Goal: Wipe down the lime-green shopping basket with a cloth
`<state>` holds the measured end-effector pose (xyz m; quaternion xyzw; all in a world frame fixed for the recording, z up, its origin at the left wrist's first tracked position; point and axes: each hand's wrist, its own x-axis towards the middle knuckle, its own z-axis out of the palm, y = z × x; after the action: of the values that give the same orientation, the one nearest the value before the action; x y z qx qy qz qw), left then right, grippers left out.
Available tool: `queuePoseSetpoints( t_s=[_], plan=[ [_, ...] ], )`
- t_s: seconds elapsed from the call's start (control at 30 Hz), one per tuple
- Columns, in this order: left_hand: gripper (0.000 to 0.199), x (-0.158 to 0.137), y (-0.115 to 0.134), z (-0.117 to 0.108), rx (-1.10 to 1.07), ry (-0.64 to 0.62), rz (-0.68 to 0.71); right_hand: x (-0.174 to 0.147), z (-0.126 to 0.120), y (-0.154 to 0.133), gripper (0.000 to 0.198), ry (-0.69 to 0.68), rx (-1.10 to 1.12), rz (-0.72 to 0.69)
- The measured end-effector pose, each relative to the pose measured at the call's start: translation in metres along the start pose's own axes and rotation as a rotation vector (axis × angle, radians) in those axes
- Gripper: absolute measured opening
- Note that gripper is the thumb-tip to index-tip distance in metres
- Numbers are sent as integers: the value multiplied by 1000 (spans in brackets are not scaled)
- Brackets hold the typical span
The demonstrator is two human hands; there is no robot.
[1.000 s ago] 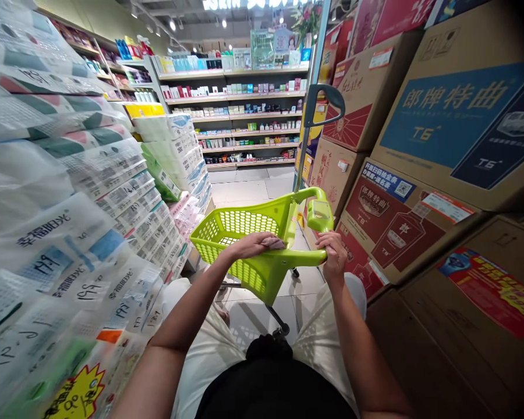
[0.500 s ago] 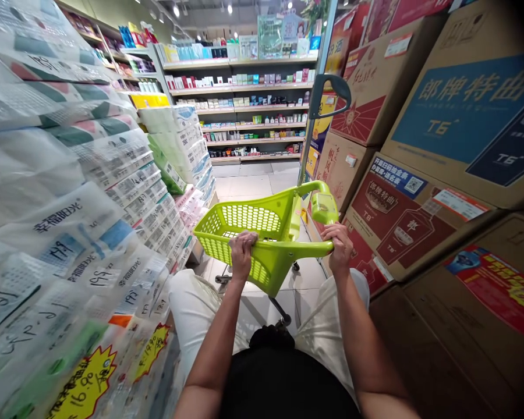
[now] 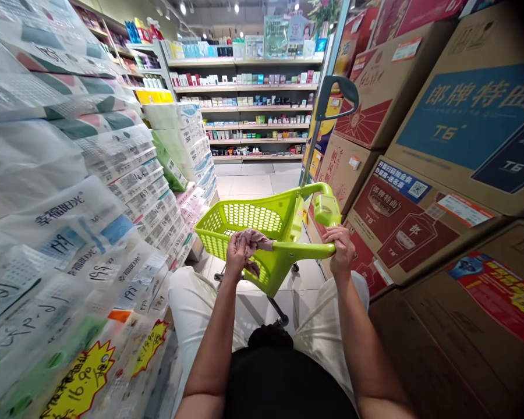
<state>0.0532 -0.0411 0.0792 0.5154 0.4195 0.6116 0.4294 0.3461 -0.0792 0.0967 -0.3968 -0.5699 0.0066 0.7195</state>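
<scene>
A lime-green shopping cart (image 3: pixel 283 262) with a perforated plastic basket stands in front of me, turned sideways. My left hand (image 3: pixel 236 256) is closed on a pinkish-grey cloth (image 3: pixel 258 238), which drapes over the near rim of the basket. Part of the cloth hangs down outside the basket wall. My right hand (image 3: pixel 341 247) grips the end of the cart's green handle at the right. The part of the basket floor that shows holds nothing.
Wrapped tissue packs (image 3: pixel 131 192) are piled high close on the left. Stacked cardboard cartons (image 3: pixel 393 215) line the right side. A grey pole handle (image 3: pixel 323 110) stands beyond the cart. Product shelves (image 3: pixel 244 87) cross the far end of the tiled floor (image 3: pixel 253 183).
My left hand has shifted slightly left along the basket rim, and the cloth, formerly bunched under it, now shows spread over the rim. My right hand stays on the handle.
</scene>
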Motion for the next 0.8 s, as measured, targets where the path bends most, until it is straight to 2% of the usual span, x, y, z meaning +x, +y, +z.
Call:
queuePoseSetpoints(
  t_s=[0.17,0.27,0.4,0.5,0.6,0.7,0.8],
  plan=[
    [35,-6,36,-16,-285,-87,-144,0,2,-2,29,24,-8,13],
    [37,-8,50,-26,-319,-139,-171,0,2,-4,30,20,-11,10],
    [38,-3,42,-20,-67,-239,-126,-1,3,-4,31,16,-3,-1],
    [34,1,24,1,278,-154,50,-2,4,-2,30,21,22,-13],
    [31,-6,8,29,519,-53,229,-2,4,0,30,17,39,-20],
    [35,-18,-5,46,658,-54,314,0,1,1,30,7,39,-27],
    [29,-17,-16,44,648,-52,345,1,-2,3,30,3,32,-28]
  ],
)
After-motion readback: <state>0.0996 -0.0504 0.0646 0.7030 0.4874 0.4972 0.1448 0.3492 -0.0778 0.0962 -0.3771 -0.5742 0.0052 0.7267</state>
